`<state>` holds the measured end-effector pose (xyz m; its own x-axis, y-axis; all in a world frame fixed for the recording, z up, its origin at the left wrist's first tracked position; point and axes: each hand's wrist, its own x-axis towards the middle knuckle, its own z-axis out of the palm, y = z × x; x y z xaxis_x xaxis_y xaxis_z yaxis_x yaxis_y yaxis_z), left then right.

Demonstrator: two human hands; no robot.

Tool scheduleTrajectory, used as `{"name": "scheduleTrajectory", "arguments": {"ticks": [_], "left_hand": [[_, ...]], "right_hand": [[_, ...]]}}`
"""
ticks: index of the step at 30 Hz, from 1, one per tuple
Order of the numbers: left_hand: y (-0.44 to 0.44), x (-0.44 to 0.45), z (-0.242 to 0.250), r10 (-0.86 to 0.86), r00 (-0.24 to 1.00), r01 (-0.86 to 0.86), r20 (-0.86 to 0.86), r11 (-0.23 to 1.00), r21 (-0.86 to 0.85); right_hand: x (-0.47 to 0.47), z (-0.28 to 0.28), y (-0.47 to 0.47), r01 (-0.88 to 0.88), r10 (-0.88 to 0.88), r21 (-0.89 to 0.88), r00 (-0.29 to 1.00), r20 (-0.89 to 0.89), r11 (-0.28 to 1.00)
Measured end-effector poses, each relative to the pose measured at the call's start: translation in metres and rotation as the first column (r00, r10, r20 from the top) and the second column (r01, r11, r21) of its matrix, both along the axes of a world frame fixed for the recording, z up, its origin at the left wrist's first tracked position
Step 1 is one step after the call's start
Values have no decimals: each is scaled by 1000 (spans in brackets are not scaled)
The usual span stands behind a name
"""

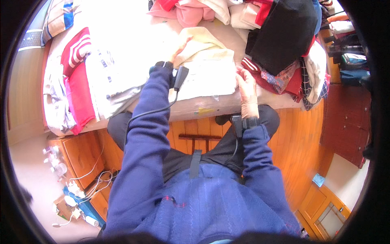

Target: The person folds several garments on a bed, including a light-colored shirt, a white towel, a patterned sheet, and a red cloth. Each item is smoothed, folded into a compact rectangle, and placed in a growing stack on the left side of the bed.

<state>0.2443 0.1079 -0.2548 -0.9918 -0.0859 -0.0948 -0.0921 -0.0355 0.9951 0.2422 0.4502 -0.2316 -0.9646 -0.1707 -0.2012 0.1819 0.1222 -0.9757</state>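
Observation:
A white and cream cloth garment (207, 76) lies spread on the bed (225, 105) in front of me, partly folded at its upper edge. My left hand (179, 48) rests at its upper left, by the cream fold; glare washes out part of that hand, so its grip is unclear. At the garment's right edge is my right hand (246, 80), fingers bent and their tips touching the cloth; whether they pinch it cannot be told.
Folded red and white clothes (79, 91) lie at the left. Black trousers or similar dark cloth (281, 36) top a clothes pile at the right. Pink garments (195, 12) lie farther back. A wooden cabinet (82, 155) stands lower left, near loose white cables (97, 186).

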Motion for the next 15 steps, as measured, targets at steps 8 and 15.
{"name": "scheduleTrajectory", "arguments": {"ticks": [8,15], "left_hand": [[47,-54,75,258,951,-300,-169,644,-703],[134,122,121,-257,966,173,30,557,-812]], "right_hand": [[20,14,22,60,-47,-132,994,98,989],[20,19,25,116,-93,-147,983,155,982]]}}
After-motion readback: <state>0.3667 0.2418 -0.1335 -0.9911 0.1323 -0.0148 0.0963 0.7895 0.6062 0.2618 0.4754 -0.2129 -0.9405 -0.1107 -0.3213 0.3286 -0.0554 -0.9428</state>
